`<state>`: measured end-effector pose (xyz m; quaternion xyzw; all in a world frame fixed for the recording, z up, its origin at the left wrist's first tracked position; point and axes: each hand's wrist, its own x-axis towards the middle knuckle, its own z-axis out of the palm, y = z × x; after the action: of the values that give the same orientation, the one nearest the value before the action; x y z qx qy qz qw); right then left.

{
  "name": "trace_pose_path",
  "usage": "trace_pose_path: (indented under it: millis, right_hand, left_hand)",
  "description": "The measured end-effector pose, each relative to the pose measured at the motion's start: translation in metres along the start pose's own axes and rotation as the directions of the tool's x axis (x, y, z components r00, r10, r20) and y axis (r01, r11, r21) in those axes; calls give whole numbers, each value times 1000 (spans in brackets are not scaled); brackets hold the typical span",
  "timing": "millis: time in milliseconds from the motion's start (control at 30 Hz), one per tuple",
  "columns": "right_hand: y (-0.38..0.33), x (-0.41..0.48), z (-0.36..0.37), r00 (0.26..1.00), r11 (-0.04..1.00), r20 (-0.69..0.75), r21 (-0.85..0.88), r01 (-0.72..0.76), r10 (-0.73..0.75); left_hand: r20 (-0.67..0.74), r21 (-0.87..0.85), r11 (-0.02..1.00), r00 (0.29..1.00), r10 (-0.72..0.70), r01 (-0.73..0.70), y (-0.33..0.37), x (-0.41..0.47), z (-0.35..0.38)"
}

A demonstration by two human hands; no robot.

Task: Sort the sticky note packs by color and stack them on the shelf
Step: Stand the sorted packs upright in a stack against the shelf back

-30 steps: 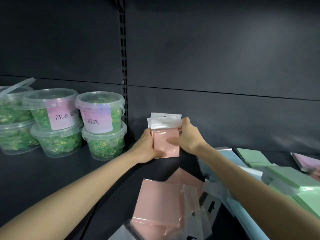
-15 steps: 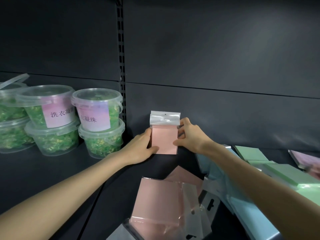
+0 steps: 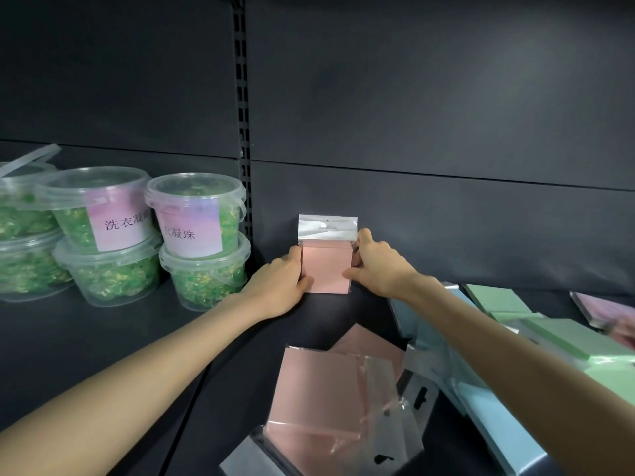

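Observation:
A pink sticky note pack (image 3: 326,266) in a clear bag with a silver header stands upright against the shelf's back wall. My left hand (image 3: 280,286) grips its left edge, thumb on the front. My right hand (image 3: 378,266) grips its right edge the same way. More pink packs (image 3: 326,400) lie in a loose pile on the dark shelf (image 3: 113,338) nearer to me. Blue packs (image 3: 481,417) lie under my right forearm, and green packs (image 3: 549,334) sit to the right.
Several clear tubs of green beads (image 3: 196,242) with pink labels stand stacked at the left, close to the upright pack. A slotted upright strip (image 3: 244,132) runs up the back wall. A purple-pink pack (image 3: 604,310) lies at the far right.
Both hands pushed the pink pack back against the wall and set it upright on the shelf; its header now stands straight. The view shifted slightly.

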<state>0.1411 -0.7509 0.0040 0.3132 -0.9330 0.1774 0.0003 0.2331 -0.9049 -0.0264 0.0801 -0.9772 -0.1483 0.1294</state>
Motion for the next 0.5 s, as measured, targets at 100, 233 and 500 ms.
trace_pose_path:
  millis: [100, 233, 500]
  right_hand:
    - [-1, -1, -4, 1000, 1000, 12, 15, -27, 27]
    - [1, -2, -12, 999, 995, -23, 95, -38, 40]
    - [-1, -24, -27, 996, 997, -79, 72, -34, 39]
  left_hand:
    - [-4, 62, 998, 1000, -6, 7, -3, 4, -6]
    - [-89, 83, 995, 995, -39, 46, -3, 4, -10]
    - [-252, 65, 997, 967, -29, 47, 5, -5, -17]
